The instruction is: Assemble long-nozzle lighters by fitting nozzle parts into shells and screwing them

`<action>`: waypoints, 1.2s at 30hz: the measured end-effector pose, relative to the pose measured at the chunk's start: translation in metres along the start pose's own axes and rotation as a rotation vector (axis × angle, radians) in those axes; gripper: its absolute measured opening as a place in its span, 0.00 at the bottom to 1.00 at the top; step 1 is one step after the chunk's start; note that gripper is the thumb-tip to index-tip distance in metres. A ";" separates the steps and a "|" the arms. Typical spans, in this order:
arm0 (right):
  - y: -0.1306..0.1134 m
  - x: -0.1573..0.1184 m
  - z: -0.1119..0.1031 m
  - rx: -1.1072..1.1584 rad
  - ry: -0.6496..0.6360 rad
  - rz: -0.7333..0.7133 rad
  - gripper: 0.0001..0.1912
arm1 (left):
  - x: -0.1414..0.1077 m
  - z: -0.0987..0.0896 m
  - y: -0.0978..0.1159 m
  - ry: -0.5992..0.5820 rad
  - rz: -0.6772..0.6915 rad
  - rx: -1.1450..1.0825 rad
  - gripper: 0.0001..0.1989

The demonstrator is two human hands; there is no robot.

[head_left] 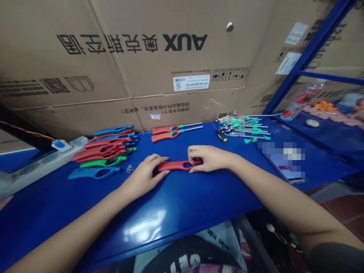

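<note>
A red lighter handle with an oval finger hole lies lengthwise between my two hands, low over the blue table. My left hand pinches its wide end between thumb and fingers. At the other end, my right hand has its thumb and curled fingers closed around the narrow tip, covering it. Beyond them rest two orange-red lighters with metal tubes attached. To the left is a pile of red, blue and green lighter handles. Metal tubes with teal parts and wires are heaped at the back right.
A yellow-black screwdriver lies by the tubes. The phone sits near the table's right side. A power strip runs along the left. Cardboard walls the back; a blue shelf frame stands right, with a bottle.
</note>
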State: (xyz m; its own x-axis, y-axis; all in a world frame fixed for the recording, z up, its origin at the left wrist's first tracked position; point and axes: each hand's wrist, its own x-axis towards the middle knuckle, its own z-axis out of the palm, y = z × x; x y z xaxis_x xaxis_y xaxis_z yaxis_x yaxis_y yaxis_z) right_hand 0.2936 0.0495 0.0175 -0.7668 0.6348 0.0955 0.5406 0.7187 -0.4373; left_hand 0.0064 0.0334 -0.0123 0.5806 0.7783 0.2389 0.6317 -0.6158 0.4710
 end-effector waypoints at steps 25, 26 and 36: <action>-0.006 0.000 -0.002 -0.116 -0.151 0.139 0.24 | -0.006 0.010 0.012 0.172 -0.062 -0.120 0.20; -0.006 0.001 -0.001 -0.137 -0.147 0.138 0.25 | -0.007 0.009 0.015 0.169 -0.038 -0.090 0.18; -0.001 -0.002 -0.008 -0.153 0.023 0.079 0.13 | -0.015 0.007 0.030 -0.037 0.158 0.114 0.24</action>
State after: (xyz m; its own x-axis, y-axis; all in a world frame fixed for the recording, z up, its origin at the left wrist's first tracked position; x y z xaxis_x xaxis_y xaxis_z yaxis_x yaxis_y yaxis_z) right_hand 0.2969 0.0496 0.0252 -0.7126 0.6962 0.0869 0.6468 0.6998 -0.3033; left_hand 0.0202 0.0018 -0.0078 0.6940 0.6674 0.2701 0.5842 -0.7413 0.3305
